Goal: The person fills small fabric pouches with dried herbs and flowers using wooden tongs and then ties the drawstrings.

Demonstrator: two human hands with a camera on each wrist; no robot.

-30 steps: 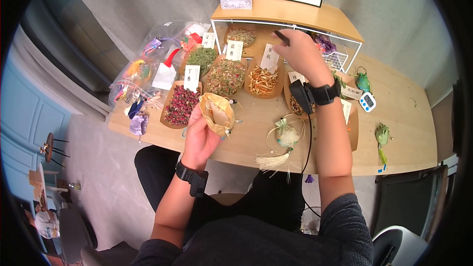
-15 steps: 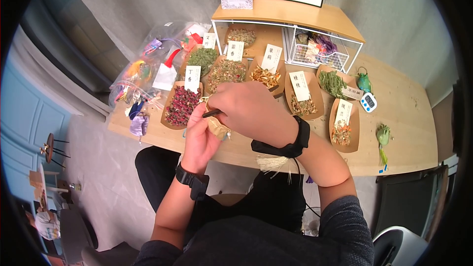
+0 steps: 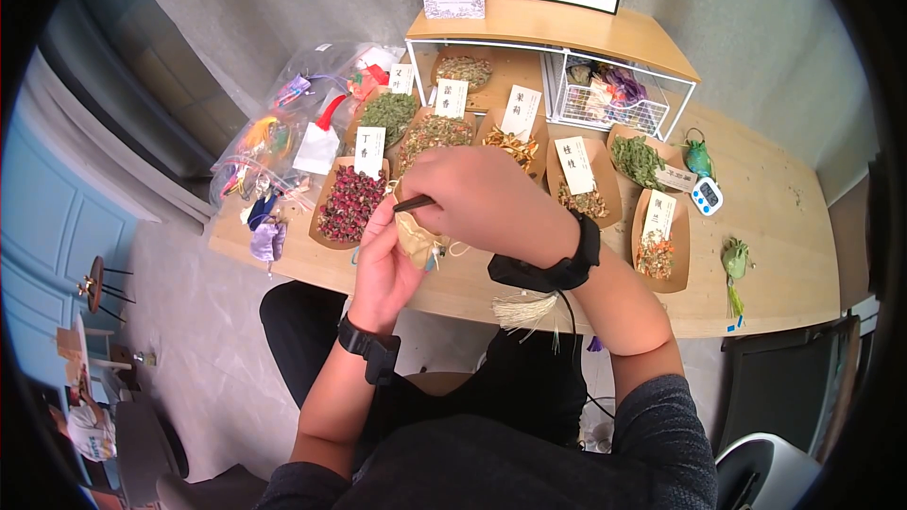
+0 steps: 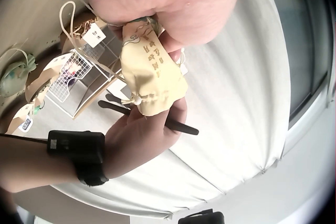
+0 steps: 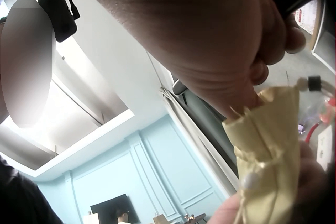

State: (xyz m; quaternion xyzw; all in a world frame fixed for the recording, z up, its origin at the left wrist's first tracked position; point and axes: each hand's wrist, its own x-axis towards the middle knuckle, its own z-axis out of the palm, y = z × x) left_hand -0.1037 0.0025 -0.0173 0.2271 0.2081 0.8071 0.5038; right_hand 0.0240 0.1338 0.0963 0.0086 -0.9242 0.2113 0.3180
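My left hand holds a small pale yellow drawstring pouch, with printed characters on its side, mouth up. Over its mouth is my right hand, and in the right wrist view a finger or thumb dips inside the gathered cloth. Tucked in that hand's curled fingers is a pair of dark tongs, with two slim arms showing at one side in the left wrist view. Just left of the pouch lies a paper tray of dried rosebuds. The pouch's contents are hidden.
Labelled paper trays of dried herbs, such as green leaves and orange petals, spread over the table. A wooden shelf with a wire basket stands behind. A white timer and green sachet lie right; plastic bags lie left.
My right hand came down from above the far trays to the pouch, bringing the tongs along. Since half a second ago it has shifted only slightly at the mouth. My left hand stayed in place.
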